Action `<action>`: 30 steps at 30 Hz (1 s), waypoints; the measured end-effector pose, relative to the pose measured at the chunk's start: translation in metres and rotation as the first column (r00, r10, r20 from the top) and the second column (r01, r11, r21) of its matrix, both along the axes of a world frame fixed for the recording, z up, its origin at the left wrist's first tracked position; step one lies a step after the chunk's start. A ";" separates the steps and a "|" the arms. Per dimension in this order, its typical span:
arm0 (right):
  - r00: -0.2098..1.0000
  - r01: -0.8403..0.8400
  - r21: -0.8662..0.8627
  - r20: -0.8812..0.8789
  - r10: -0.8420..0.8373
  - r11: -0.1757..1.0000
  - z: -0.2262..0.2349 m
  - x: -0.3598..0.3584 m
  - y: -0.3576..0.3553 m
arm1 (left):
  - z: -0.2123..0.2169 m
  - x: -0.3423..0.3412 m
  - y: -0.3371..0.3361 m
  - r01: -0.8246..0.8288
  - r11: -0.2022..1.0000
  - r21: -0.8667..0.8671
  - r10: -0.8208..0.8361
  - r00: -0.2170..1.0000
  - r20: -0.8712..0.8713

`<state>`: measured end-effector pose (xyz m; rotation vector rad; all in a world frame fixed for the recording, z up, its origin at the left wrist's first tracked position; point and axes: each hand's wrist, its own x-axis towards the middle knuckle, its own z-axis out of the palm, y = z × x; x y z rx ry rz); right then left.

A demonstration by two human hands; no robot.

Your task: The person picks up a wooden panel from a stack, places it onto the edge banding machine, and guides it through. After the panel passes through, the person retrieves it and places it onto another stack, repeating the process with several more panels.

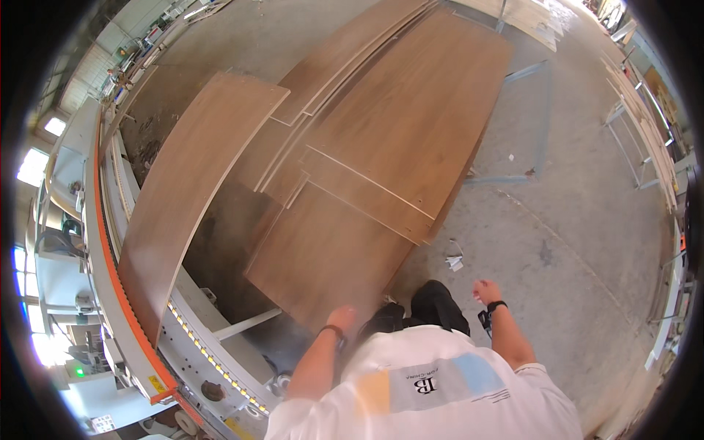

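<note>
Stacked on the concrete floor (pixel 572 242) ahead — a broad pile of brown wood-veneer panels (pixel 396 125), several sheets deep, edges stepped and fanned. Nearest of them, the front panel (pixel 323 257), lying flat with its near corner pointing toward the body. Likely heavy and stiff for its size, awkward rather than fragile; veneer face smooth, probably slick with dust, pale cut edges liable to chip if dropped on a corner. Best taken by two opposite long edges, or lifted at the near corner and slid.

To the left, a single long panel (pixel 191 198) resting on the machine bed (pixel 125 293) with its orange strip and row of small rollers.

Left hand (pixel 342 317), dark band at the wrist, right at the near corner of the front panel — touching or just short of it, hard to tell through motion blur; fingers curled, grip state not readable. Right hand (pixel 484 291), watch on the wrist, loosely closed on nothing, out to the right over bare floor and well apart from the pile.

Small white paper scraps (pixel 455 260) beside the stack's right edge.
</note>
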<state>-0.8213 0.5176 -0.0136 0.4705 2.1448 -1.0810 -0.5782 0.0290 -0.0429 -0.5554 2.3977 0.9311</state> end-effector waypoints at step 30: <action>0.929 0.369 -0.117 0.008 -0.371 0.922 -0.137 -0.223 -0.184 | -0.070 -0.283 0.013 0.057 0.963 0.262 -0.123 0.962 0.243</action>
